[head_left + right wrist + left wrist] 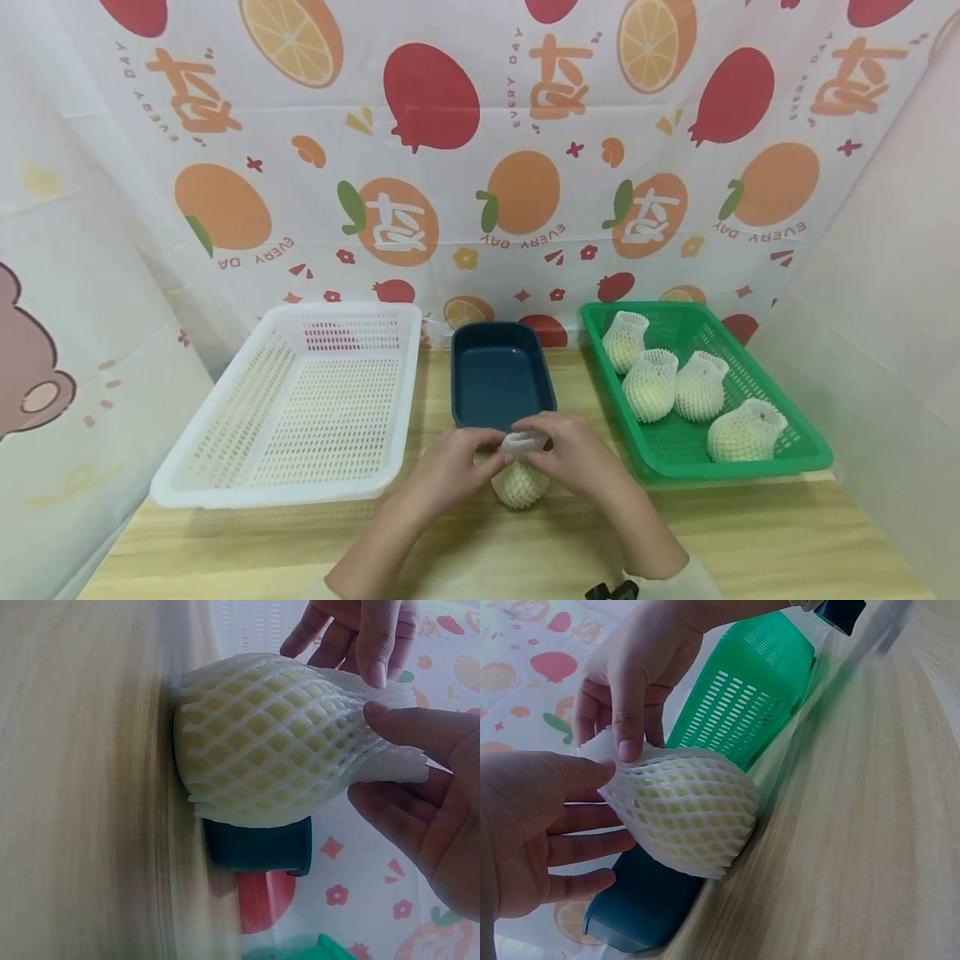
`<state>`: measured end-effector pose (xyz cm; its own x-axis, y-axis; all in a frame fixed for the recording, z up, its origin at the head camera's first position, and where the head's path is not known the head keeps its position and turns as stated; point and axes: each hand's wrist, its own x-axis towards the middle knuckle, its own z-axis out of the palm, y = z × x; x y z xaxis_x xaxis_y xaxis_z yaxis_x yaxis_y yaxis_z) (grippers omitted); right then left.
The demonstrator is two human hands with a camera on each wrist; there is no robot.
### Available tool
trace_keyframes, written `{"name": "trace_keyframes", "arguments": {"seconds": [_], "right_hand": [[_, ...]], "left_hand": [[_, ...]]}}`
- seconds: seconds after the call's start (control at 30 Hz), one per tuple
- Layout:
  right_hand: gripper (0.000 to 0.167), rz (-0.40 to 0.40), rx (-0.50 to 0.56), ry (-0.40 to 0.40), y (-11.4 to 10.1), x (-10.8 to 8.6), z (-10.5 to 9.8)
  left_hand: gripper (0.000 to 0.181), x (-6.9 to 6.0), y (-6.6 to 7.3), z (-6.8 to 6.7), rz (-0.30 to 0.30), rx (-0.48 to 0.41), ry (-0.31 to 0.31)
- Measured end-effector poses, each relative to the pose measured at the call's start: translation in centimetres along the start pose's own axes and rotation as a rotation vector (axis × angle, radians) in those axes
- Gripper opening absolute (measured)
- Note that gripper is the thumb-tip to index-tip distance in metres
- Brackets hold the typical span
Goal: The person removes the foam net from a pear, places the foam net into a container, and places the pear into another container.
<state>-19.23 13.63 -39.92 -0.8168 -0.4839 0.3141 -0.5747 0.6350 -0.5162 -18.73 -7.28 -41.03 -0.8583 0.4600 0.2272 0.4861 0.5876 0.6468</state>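
Observation:
A pale yellow fruit in a white foam fruit net [521,485] stands on the table in front of the dark blue bin, the net's gathered neck upward. From the left side, my left hand [459,460] pinches the neck with thumb and fingertips. Opposite it, my right hand [572,450] holds the same neck between thumb and fingers. The left wrist view shows the left hand's [536,825] lower fingers fairly straight and spread beside the net. In the right wrist view, the fruit's yellow skin [255,742] shows through the mesh; its exact kind is hidden.
Just behind the hands sits the dark blue bin [501,379]. A white perforated basket [408,400] is at left. The green basket [750,468] at right contains several netted fruits [651,387]. Fruit-printed cloth [465,200] hangs behind the wooden table [795,542].

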Motion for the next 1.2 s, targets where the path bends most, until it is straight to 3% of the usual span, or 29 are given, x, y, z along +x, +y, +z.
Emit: {"name": "trace_keyframes", "arguments": {"seconds": [1.0, 1.2], "right_hand": [[0.031, 0.037, -0.014, -0.022, 0.09, 0.05, -0.05], [0.032, 0.030, -0.005, -0.031, 0.25, 0.00, -0.40]], "left_hand": [[0.019, -0.08, 0.26, 0.03, 0.005, 0.034, 0.013], [0.017, -0.05, 0.10, 0.19, 0.008, 0.042, 0.039]]}}
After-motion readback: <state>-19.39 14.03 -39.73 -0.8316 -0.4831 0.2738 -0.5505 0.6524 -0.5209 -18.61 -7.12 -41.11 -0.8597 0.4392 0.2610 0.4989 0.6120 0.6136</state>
